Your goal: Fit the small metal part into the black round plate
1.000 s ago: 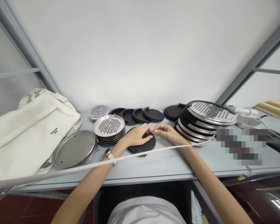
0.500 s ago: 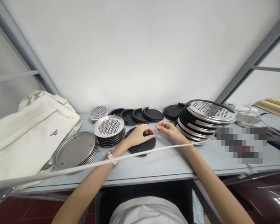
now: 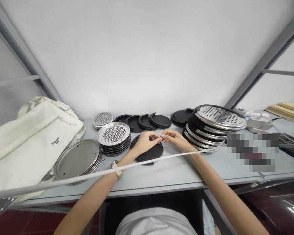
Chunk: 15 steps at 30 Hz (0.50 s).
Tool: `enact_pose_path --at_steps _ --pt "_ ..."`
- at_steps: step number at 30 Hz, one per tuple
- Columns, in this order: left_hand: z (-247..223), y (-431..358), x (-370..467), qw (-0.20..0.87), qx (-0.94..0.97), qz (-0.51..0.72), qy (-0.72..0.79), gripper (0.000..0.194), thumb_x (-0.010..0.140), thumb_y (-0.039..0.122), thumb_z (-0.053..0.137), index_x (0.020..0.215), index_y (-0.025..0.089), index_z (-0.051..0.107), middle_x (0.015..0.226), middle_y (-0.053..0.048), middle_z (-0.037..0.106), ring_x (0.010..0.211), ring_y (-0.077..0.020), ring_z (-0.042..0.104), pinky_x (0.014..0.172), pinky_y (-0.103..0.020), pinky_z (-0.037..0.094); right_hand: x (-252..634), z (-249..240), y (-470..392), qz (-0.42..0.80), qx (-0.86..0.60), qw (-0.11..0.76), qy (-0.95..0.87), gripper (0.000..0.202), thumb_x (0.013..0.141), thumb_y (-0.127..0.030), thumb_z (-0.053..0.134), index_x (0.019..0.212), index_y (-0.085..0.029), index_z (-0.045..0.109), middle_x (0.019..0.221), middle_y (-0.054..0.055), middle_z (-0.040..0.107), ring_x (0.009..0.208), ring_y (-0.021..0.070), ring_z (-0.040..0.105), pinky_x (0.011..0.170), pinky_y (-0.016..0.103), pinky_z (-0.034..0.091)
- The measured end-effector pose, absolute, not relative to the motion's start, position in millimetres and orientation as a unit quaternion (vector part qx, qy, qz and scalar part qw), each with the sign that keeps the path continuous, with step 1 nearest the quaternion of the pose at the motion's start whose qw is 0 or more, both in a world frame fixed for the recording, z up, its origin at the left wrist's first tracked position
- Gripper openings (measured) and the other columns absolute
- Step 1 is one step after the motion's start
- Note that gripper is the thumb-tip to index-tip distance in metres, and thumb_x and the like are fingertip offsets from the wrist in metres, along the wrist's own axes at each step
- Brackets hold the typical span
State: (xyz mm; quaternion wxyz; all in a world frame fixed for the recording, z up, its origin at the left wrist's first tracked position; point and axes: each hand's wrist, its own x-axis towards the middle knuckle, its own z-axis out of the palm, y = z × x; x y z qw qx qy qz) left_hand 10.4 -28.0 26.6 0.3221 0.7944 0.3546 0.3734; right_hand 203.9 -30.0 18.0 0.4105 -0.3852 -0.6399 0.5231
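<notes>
Clock centred on the black disc, 12 toward the wall. Disc lies flat on the surface, with the tall grater stack at 3 and the smaller grater stack at 10.

Disc: looks stiff, light to moderate, smooth enough to slide. Best hold is the rim, opposite sides, say 4 and 8.
Left hand: over the disc's upper part, thumb and forefinger nearly closed at the metal bit; can't tell if they actually grip it.
Right hand: off the disc at 2, thumb and forefinger pinched on the bit.
Metal bit: between the fingertips at 2. Should be very light, thin, stiff but maybe springy, easy to drop. Take it by one end, fingertips only.

Hidden: disc's top edge, under the left hand; the cord crosses its near edge around 6. The bit's mostly behind fingers and too small to read, exact shape unclear.
</notes>
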Motion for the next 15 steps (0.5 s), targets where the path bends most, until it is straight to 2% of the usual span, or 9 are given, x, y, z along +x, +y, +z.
enact_pose_path --at_steps 5,9,15 --pt "25.9 -20.1 -1.3 0.235 0.833 0.350 0.358 0.021 0.087 0.034 0.057 0.080 0.015 0.064 0.082 -0.002 0.061 0.071 -0.0121 0.054 0.070 -0.025 0.043 205.8 16.0 -27.7 0.523 -0.407 0.407 -0.629 0.040 0.075 -0.055 0.066 0.078 -0.017 0.056 0.070 0.000 0.058 0.064 0.0114 0.052 0.065 0.027 0.042" --pt "25.0 -13.4 -14.2 0.241 0.872 0.301 0.302 0.020 0.082 0.035 0.064 0.089 0.017 0.063 0.091 -0.003 0.056 0.088 -0.0155 0.055 0.081 -0.028 0.045 205.7 12.3 -25.9 0.542 -0.403 0.380 -0.632 0.040 0.072 -0.052 0.070 0.085 -0.017 0.055 0.067 -0.002 0.056 0.061 0.0103 0.051 0.064 0.027 0.042" --pt "25.5 -12.8 -17.8 0.286 0.883 0.256 0.270 0.017 0.082 0.030 0.064 0.094 0.018 0.064 0.092 -0.002 0.054 0.081 -0.0128 0.056 0.075 -0.026 0.047 205.6 7.0 -22.5 0.533 -0.416 0.346 -0.650 0.042 0.069 -0.050 0.071 0.091 -0.017 0.057 0.063 -0.004 0.055 0.061 0.0114 0.053 0.063 0.027 0.042"
